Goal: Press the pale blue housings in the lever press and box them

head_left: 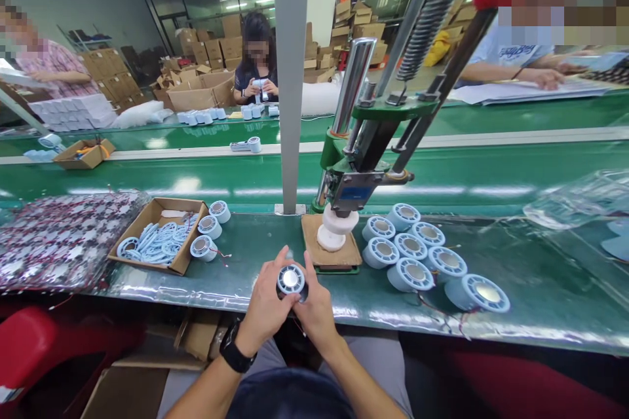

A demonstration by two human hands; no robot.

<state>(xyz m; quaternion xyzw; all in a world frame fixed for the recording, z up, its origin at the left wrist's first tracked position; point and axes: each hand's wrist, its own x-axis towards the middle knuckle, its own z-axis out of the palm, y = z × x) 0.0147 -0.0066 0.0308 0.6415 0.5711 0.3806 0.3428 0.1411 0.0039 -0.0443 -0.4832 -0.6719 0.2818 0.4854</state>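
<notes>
Both of my hands grip one light-blue round housing (291, 279) with a silver disc in its slotted face, just above the table's front edge. My left hand (265, 294) closes on its left side, and a dark watch sits on that wrist. On the opposite side my right hand (314, 308) holds it with thumb and fingers. Beyond my hands stands a hand press (356, 190) with a white round pressing head (341, 219) over a white round seat (331, 237). Several similar housings (410, 245) stand to the right of the press, some with wires.
At left, a cardboard box (183, 263) holds several light-blue rings, with three housings (209, 227) beside it. Wired parts (63, 236) are piled farther left. A grey post (291, 78) rises behind the table. Across the green line (206, 173), other people work.
</notes>
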